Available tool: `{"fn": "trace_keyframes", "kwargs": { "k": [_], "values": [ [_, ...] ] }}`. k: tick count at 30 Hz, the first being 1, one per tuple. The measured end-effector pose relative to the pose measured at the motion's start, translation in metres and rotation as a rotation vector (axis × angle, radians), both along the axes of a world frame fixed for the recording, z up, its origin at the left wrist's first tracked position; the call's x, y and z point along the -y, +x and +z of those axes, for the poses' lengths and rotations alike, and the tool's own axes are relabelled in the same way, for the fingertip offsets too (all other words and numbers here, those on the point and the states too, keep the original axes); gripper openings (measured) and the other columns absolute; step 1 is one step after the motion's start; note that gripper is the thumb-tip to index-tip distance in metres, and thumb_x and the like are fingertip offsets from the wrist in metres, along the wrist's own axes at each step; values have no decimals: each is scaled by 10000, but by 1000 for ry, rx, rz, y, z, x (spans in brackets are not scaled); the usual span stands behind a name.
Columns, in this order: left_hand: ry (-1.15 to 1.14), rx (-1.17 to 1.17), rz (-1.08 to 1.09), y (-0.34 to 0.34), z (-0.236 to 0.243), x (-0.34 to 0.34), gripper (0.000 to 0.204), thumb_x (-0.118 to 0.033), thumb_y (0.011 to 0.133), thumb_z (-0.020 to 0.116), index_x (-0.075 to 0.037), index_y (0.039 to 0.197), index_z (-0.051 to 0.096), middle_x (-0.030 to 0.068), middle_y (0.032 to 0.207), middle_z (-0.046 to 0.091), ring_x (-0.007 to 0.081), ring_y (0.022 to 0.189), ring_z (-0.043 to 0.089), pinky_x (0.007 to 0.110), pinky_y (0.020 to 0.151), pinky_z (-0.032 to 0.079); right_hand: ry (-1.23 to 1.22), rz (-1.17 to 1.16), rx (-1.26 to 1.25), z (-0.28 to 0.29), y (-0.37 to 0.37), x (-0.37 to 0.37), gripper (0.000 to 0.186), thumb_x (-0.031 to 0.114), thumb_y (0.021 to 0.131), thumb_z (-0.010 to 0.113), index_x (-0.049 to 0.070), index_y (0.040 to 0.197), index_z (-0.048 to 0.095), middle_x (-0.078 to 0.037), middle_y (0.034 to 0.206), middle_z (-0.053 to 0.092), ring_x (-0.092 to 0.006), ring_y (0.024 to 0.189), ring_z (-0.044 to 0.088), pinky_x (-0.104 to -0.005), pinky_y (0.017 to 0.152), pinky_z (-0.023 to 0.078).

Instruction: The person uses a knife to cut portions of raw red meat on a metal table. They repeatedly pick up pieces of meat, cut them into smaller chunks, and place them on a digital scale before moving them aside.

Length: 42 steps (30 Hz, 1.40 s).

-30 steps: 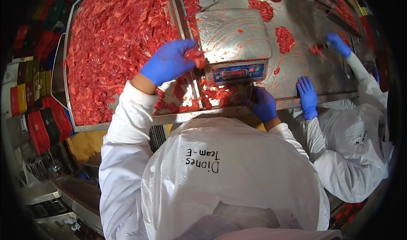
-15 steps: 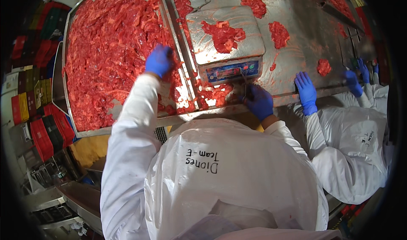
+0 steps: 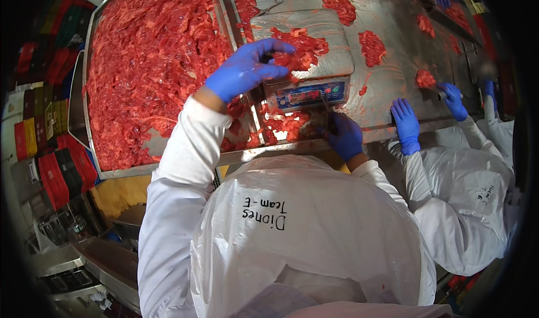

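Note:
My left hand point(image 3: 244, 68), in a blue glove, is over the left edge of the scale point(image 3: 337, 48). Its thumb and fingers curve around a small piece of red meat point(image 3: 282, 61), against the meat pile point(image 3: 306, 46) on the plastic-wrapped platform. Below the scale's display point(image 3: 306, 95), my right hand point(image 3: 344, 135), also gloved, is closed at the table edge. A thin dark metal tool point(image 3: 326, 106) sticks up from it; its kind is hard to make out. To the left, a large steel tray point(image 3: 90, 121) is full of red meat trimmings point(image 3: 157, 65).
At the right, a co-worker's gloved hand point(image 3: 405, 124) lies flat on the steel table point(image 3: 393, 88); another hand point(image 3: 452, 100) holds a tool. Meat portions point(image 3: 372, 48) dot the surface. Scissors point(image 3: 272, 6) lie behind the scale. Coloured crates point(image 3: 53, 177) stand at the left.
My left hand has moved right from the meat tray to the scale, with a piece of meat in its fingers. My right hand has stayed in place. A gloved hand has appeared at the far right.

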<state>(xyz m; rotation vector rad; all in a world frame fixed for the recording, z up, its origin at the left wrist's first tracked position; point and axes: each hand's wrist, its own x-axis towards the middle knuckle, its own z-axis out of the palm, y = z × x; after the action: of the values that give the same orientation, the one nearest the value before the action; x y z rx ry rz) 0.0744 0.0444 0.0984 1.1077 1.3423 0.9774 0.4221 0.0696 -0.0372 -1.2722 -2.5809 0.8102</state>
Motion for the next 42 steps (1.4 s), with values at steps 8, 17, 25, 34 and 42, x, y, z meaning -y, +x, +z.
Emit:
{"fn": "trace_keyframes", "kwargs": {
  "k": [8, 17, 25, 34, 42],
  "values": [
    [-237, -1068, -153, -33, -135, 126, 175, -163, 850, 699, -100, 1011, 725, 200, 1082, 692, 410, 958, 686, 500, 847, 572, 21, 17, 26, -12, 1, -1, 557, 501, 834, 765, 92, 1201, 674, -167, 1052, 708, -385, 954, 692, -493, 834, 566],
    [23, -775, 116, -35, -28, 90, 123, -54, 790, 768, -35, 872, 679, 121, 779, 656, 180, 709, 642, 328, 675, 515, -8, 22, 30, -4, -1, 0, 522, 482, 851, 758, 89, 1183, 672, -167, 1026, 702, -386, 922, 689, -489, 805, 565],
    [150, -234, 189, 14, -10, -3, 277, -103, 832, 810, -35, 1079, 705, 52, 1026, 668, 117, 827, 653, 288, 768, 551, -58, -29, 19, -6, 2, -1, 495, 353, 806, 840, 81, 1199, 710, -149, 1064, 721, -347, 976, 708, -427, 875, 576],
    [173, -760, 325, 13, -74, 30, 230, -180, 828, 751, -75, 1005, 647, 134, 980, 607, 305, 832, 652, 419, 753, 543, -642, 286, -354, 31, -63, -5, 287, 269, 938, 756, 42, 1093, 675, -76, 981, 690, -238, 902, 684, -363, 812, 568],
    [170, -751, 289, 14, -76, 35, 140, -122, 854, 715, -53, 954, 646, 132, 866, 643, 287, 794, 651, 394, 737, 526, -1332, -21, -595, 45, -123, -36, 213, 283, 1027, 663, 72, 999, 654, -19, 853, 660, -109, 736, 645, -279, 709, 572]
  ]
}}
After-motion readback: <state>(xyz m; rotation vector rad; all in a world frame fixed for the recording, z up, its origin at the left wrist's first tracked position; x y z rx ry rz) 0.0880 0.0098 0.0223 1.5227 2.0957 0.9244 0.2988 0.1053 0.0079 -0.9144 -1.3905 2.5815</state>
